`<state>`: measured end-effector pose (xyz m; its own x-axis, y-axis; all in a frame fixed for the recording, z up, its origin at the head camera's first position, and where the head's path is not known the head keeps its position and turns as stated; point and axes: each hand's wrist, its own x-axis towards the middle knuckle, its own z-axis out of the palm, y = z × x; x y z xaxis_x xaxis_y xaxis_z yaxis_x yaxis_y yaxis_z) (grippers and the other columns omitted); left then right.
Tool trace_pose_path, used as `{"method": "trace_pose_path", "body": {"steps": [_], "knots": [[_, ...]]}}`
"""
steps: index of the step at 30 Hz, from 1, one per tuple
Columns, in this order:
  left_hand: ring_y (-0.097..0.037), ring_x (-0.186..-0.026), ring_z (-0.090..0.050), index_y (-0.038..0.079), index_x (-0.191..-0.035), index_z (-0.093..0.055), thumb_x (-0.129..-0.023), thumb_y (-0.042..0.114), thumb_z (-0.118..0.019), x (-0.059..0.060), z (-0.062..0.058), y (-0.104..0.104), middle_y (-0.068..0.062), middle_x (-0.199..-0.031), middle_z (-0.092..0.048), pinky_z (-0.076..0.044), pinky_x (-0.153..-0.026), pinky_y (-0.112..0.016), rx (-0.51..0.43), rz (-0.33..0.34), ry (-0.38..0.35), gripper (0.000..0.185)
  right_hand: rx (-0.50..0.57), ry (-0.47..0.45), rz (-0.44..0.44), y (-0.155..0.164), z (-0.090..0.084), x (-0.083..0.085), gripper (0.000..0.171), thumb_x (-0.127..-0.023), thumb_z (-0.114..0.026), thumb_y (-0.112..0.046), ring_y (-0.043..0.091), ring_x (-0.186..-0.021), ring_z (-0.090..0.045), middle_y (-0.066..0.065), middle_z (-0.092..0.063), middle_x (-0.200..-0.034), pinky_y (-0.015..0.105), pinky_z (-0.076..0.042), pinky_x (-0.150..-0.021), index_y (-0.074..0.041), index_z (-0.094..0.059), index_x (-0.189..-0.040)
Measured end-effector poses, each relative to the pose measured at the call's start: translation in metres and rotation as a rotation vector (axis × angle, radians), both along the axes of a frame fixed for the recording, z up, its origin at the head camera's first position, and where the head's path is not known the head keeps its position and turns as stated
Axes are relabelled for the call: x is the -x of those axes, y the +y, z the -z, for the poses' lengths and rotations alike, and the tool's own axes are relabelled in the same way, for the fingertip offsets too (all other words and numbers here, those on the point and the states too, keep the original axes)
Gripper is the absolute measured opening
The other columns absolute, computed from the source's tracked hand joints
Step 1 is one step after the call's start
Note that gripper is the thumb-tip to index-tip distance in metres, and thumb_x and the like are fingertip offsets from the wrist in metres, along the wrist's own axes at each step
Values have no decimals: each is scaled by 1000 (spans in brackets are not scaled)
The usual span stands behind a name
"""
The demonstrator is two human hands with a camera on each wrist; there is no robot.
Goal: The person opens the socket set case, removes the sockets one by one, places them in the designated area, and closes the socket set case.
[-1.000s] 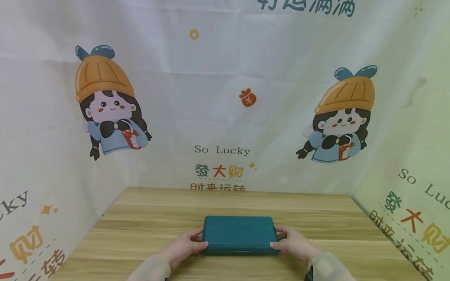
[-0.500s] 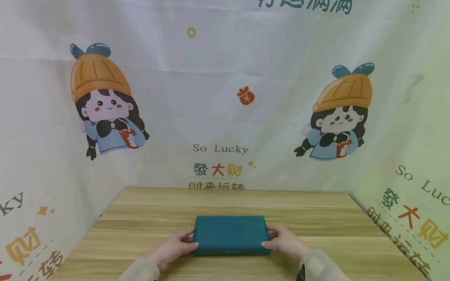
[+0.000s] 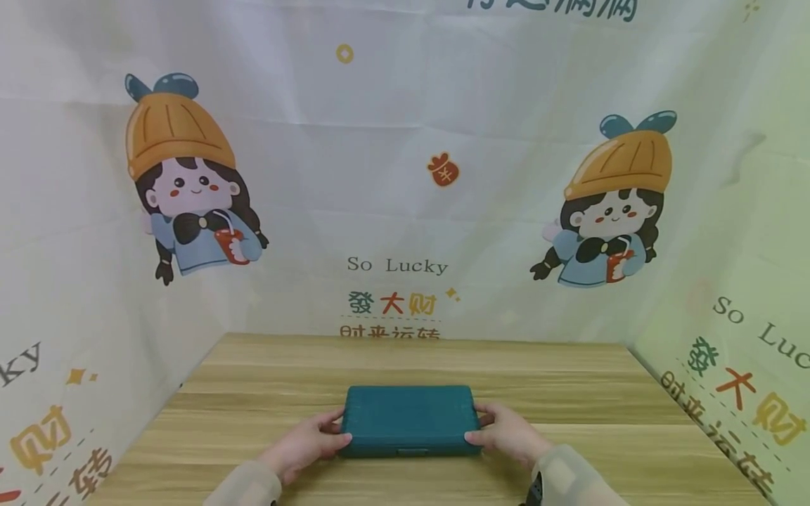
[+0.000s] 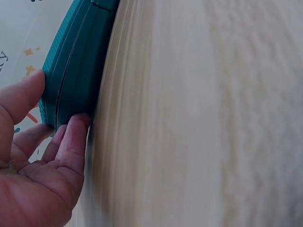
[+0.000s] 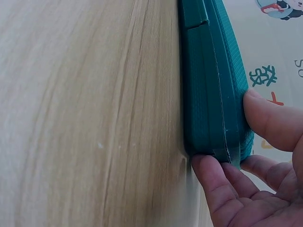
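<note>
Here the teal case [image 3: 410, 419] lies flat on the tabletop [image 3: 569, 393], long axis left to right; the left hand [image 3: 308, 444] and right hand [image 3: 506, 436] grip its short ends, equally near.

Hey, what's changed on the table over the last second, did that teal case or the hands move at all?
The teal case has slid a little to the left across the wooden table, and both hands went with it. The left hand still grips its left end and the right hand its right end, thumbs on top. The case stays shut and flat on the table; nothing was let go.
</note>
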<state>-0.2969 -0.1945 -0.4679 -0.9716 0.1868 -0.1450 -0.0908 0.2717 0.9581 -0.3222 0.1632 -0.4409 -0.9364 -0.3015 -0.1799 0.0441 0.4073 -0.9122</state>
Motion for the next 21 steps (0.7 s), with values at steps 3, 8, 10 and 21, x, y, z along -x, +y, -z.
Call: {"method": "trace_pose_path", "body": {"steps": [3, 8, 10, 21], "knots": [[-25, -102, -58, -7, -146, -33, -87, 17, -73, 0, -1, 0, -27, -123, -51, -52, -85, -41, -4, 3, 7, 75, 2, -1, 12, 0, 2, 2, 75, -84, -76, -13, 28, -97, -60, 25, -51, -121, 44, -52, -81, 12, -35, -141], [-29, -106, -57, -6, -146, -34, -87, 19, -74, 2, -3, 1, -27, -126, -49, -51, -86, -43, 12, -9, -15, 76, 4, 4, 22, 0, 5, 4, 75, -83, -76, -13, 27, -97, -59, 25, -51, -121, 43, -53, -81, 11, -36, -141], [-37, -114, -53, -5, -147, -33, -86, 24, -74, 3, -6, 2, -29, -132, -45, -48, -90, -48, 45, -20, -25, 79, 8, 11, 16, 0, 5, 3, 75, -84, -76, -12, 26, -95, -59, 25, -51, -121, 42, -53, -80, 12, -35, -141], [-37, -139, -29, 19, -149, -38, -75, 64, -71, 23, -37, 41, -11, -154, -31, -29, -107, -56, 872, 348, 375, 93, 26, 14, 21, 2, 4, -2, 75, -85, -74, -15, 23, -92, -61, 25, -52, -121, 39, -51, -74, 11, -33, -142]]}}
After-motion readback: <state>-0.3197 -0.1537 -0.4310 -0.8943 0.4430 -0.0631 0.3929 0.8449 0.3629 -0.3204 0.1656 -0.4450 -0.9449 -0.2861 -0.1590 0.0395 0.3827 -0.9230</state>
